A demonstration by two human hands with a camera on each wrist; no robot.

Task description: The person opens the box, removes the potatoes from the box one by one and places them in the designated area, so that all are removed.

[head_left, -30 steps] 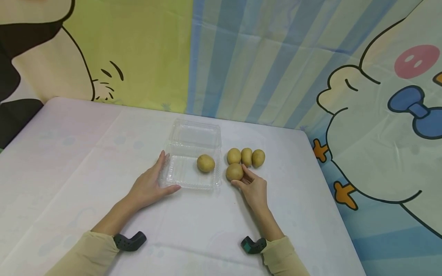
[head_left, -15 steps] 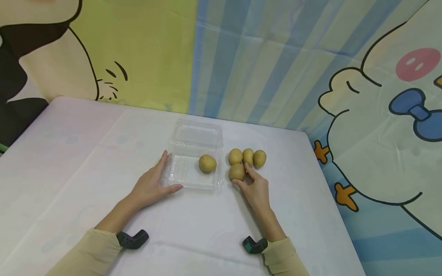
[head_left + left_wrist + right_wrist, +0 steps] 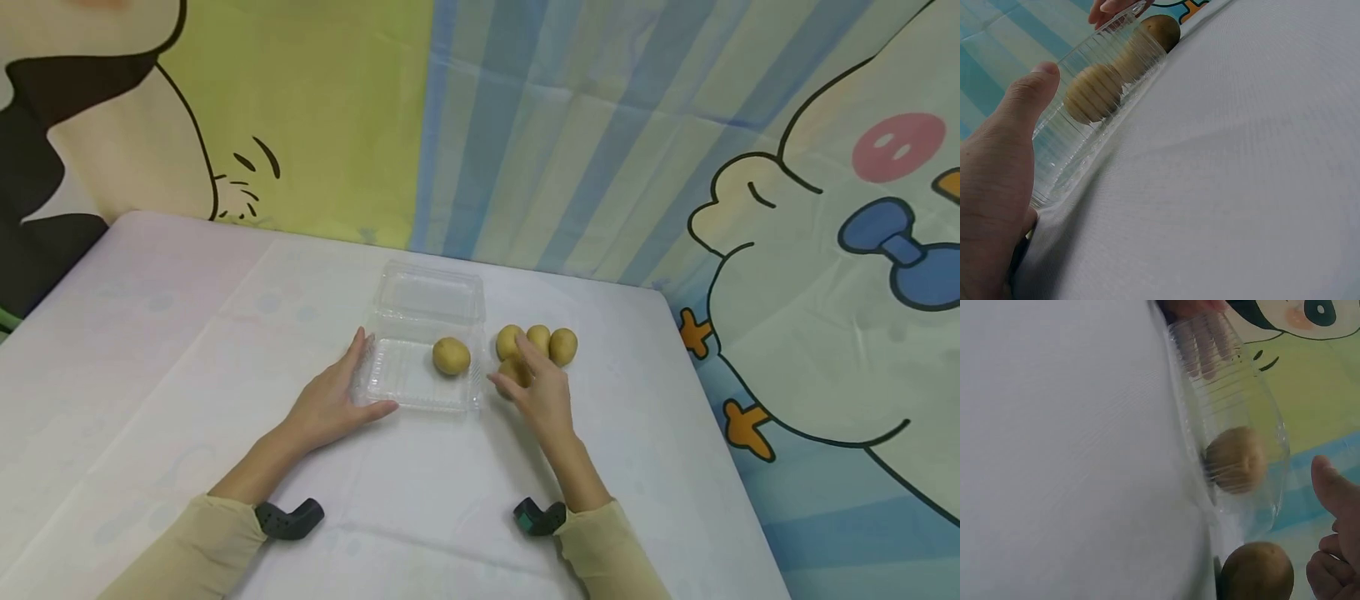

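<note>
A clear plastic clamshell box [image 3: 405, 385] lies with its lid [image 3: 429, 296] folded back. Inside it, toward the right, sits one potato [image 3: 452, 357]. My left hand [image 3: 326, 410] rests against the box's front left corner; its thumb [image 3: 1035, 94] lies along the front wall, the fingers straight on the left side. Right of the box, a potato [image 3: 512, 367] stands on the table, partly hidden by my right hand [image 3: 546, 400]. That hand hovers over it, thumb and fingers spread, holding nothing. In the right wrist view this potato [image 3: 1257, 573] is apart from the hand.
Three more potatoes [image 3: 562, 347] form a row just behind the right hand. A white cloth [image 3: 420, 492] covers the table. Behind it hangs a cartoon-printed curtain [image 3: 525, 125]. A dark device [image 3: 291, 518] is strapped on each wrist.
My right hand has let go of the front potato and risen slightly up and to the left, now above it. The left hand stays on the box.
</note>
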